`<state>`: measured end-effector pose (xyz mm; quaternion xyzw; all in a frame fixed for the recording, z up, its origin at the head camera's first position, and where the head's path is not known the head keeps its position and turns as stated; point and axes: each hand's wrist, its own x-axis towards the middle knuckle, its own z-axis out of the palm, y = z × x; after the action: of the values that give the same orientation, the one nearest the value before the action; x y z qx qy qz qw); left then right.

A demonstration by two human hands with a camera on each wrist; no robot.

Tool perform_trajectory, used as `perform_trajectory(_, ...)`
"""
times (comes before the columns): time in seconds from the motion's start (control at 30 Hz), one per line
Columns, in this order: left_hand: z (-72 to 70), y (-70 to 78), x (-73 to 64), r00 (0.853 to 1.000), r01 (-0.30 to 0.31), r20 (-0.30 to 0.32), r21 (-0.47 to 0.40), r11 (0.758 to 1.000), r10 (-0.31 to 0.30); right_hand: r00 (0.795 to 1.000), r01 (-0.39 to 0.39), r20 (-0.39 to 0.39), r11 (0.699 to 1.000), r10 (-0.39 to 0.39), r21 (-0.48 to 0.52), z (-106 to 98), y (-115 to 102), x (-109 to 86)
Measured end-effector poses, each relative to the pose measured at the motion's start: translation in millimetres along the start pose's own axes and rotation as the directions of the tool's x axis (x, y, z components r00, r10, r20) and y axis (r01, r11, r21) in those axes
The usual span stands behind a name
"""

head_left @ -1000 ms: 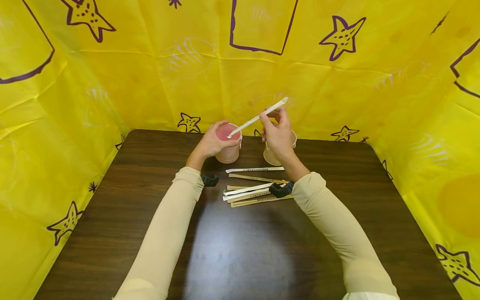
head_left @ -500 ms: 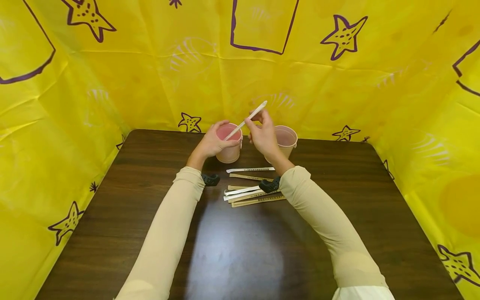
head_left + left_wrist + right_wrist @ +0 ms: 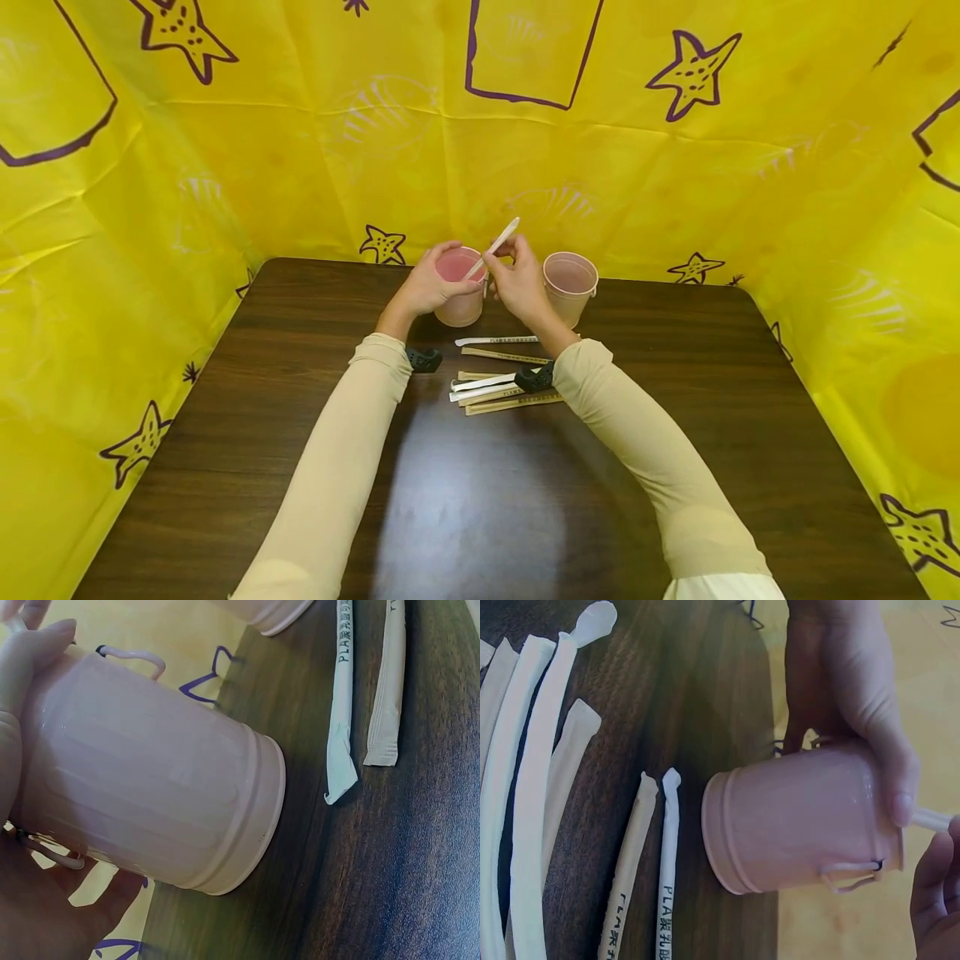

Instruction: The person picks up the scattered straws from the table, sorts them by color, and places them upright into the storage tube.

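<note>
A small pink pail with side handles stands near the back of the table. My left hand grips it around the rim, thumb across the near side. Between the thumb and fingers of my right hand is a white paper-wrapped straw, slanted, its lower end inside that pail. In the right wrist view only a short piece of the straw shows beyond the pail's rim. The left wrist view shows the pail's side and base close up.
A second pink pail stands just right of my right hand. Several wrapped straws, white and brown, lie on the dark wood table in front of the pails, partly under my right wrist. A yellow patterned cloth hangs behind.
My right hand has moved left and slightly down, bringing the straw deeper into the left pail and uncovering the second pail. My left hand keeps its hold on the pail.
</note>
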<state>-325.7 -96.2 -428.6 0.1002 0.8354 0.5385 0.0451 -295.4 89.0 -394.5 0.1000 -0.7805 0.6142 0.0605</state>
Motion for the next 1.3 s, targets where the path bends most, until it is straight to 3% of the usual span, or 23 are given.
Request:
perform_trajectory(0.37,-0.5,0.2,-0.7,1.0,0.011,0.012,0.006,1.0,-0.011,0.999,-0.027,0.026,1.0,0.027,0.012,-3.7,1.5,-2.6)
perform_trajectory(0.93,-0.3,-2.3,1.3,1.0,0.017,0.01,-0.006,1.0,-0.017,0.989,-0.099,0.105,0.991,0.108,-0.091,-22.3,18.4,-22.8)
perform_trajectory(1.1,-0.3,-2.0,0.5,1.0,0.02,0.012,-0.003,1.0,-0.02,0.97,-0.09,0.2,0.972,0.135,-0.218,-30.2,29.2,-37.3)
perform_trajectory(1.3,-1.6,-0.4,-1.3,0.999,0.033,0.02,0.002,0.999,-0.033,0.94,-0.01,0.307,0.915,0.145,-0.402,-34.5,37.7,-59.3)
